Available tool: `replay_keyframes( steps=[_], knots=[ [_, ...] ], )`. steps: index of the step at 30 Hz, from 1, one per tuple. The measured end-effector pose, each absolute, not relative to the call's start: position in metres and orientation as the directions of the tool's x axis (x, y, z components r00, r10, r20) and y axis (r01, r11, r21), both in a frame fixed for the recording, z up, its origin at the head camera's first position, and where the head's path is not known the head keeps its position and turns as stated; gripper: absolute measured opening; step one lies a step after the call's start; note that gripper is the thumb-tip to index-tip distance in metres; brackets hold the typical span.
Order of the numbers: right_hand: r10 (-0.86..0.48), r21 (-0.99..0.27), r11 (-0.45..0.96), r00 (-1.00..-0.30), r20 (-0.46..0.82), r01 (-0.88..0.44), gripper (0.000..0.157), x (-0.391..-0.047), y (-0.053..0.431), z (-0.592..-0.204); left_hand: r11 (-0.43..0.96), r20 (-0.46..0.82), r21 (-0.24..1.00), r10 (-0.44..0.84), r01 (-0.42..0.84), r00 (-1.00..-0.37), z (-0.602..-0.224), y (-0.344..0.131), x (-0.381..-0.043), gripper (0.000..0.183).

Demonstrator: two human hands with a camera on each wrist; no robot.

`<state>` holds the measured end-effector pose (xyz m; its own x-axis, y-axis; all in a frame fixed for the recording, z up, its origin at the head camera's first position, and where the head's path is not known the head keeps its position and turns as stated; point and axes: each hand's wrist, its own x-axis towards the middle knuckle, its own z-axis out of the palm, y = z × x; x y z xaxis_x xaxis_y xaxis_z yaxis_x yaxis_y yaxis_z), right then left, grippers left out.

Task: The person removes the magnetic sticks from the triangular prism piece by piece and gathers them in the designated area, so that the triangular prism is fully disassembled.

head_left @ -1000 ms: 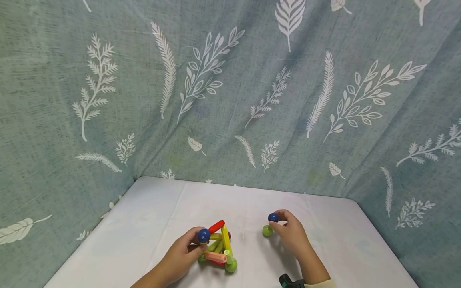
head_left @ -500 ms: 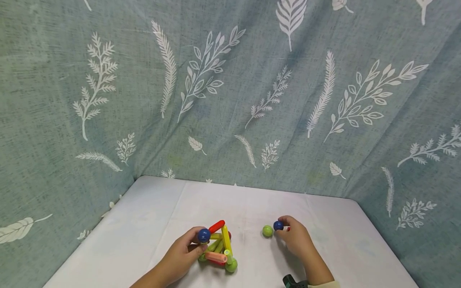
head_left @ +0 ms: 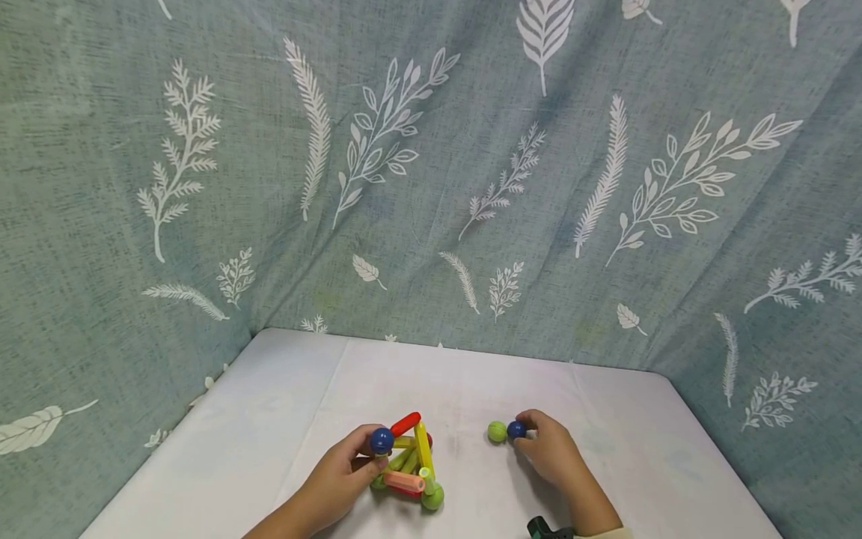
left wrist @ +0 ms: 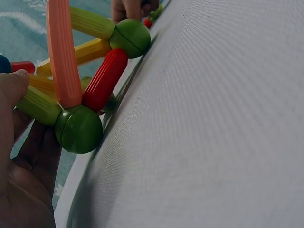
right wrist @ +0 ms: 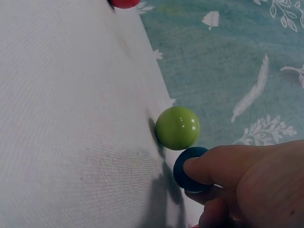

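Observation:
My left hand [head_left: 340, 471] grips a frame of magnetic rods and balls at its left corner, below a blue ball [head_left: 381, 441]. Red, yellow, lime and peach rods [left wrist: 64, 52] make up the frame, joined by green balls [left wrist: 79, 129]. In the left wrist view the thumb lies along a lime rod [left wrist: 40, 105]. To the right, my right hand [head_left: 552, 449] pinches another blue ball [right wrist: 192, 168] between thumb and fingers. A loose green ball [right wrist: 178, 128] sits on the table right beside it. A sliver of red shows under the right hand in its wrist view.
The white-covered table [head_left: 377, 374] carries the frame left of centre and the loose green ball to its right. A leaf-patterned cloth [head_left: 417, 187] hangs behind and along the sides.
The right hand has brought its blue ball from above the green ball down to its right side, and the green ball has shifted slightly left. The left hand has stayed still.

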<state>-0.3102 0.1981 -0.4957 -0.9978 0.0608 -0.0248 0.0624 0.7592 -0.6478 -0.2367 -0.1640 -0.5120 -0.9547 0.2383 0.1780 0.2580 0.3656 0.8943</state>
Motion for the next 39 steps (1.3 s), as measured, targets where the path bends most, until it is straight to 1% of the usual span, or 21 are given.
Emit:
replay_keyframes(
  steps=[9, 16, 22, 25, 28, 31, 35, 39],
  knots=[
    [0.076, -0.64, 0.764, -0.997, -0.035, 0.08, 0.041, -0.31, 0.195, -0.501, 0.358, 0.166, 0.902, 0.233, 0.243, -0.958, -0.511, -0.163, -0.237, 0.035],
    [0.07, -0.633, 0.771, -0.997, -0.032, 0.075, 0.047, -0.308, 0.196, -0.502, 0.375, 0.154, 0.897, 0.233, 0.235, -0.96, -0.513, -0.163, -0.235, 0.035],
    [0.055, -0.611, 0.791, -0.998, 0.012, 0.036, 0.051, -0.306, 0.194, -0.494, 0.37, 0.168, 0.897, 0.226, 0.244, -0.96, -0.512, -0.163, -0.236, 0.036],
    [0.064, -0.609, 0.793, -0.996, 0.059, 0.014, 0.047, -0.303, 0.192, -0.488, 0.365, 0.168, 0.898, 0.23, 0.245, -0.959, -0.512, -0.163, -0.235, 0.037],
    [0.076, -0.619, 0.786, -0.99, 0.115, -0.011, 0.039, -0.299, 0.185, -0.48, 0.366, 0.168, 0.898, 0.233, 0.246, -0.958, -0.511, -0.164, -0.235, 0.037],
    [0.077, -0.65, 0.759, -0.987, 0.142, -0.034, 0.031, -0.294, 0.174, -0.474, 0.365, 0.168, 0.898, 0.234, 0.246, -0.958, -0.511, -0.164, -0.236, 0.037],
    [0.025, -0.718, 0.692, -0.992, 0.127, -0.074, 0.025, -0.285, 0.154, -0.468, 0.369, 0.164, 0.897, 0.234, 0.244, -0.958, -0.511, -0.165, -0.236, 0.036],
    [-0.088, -0.782, 0.611, -0.993, 0.082, -0.119, 0.025, -0.276, 0.134, -0.466, 0.37, 0.161, 0.897, 0.236, 0.242, -0.958, -0.512, -0.166, -0.237, 0.036]
  ],
)
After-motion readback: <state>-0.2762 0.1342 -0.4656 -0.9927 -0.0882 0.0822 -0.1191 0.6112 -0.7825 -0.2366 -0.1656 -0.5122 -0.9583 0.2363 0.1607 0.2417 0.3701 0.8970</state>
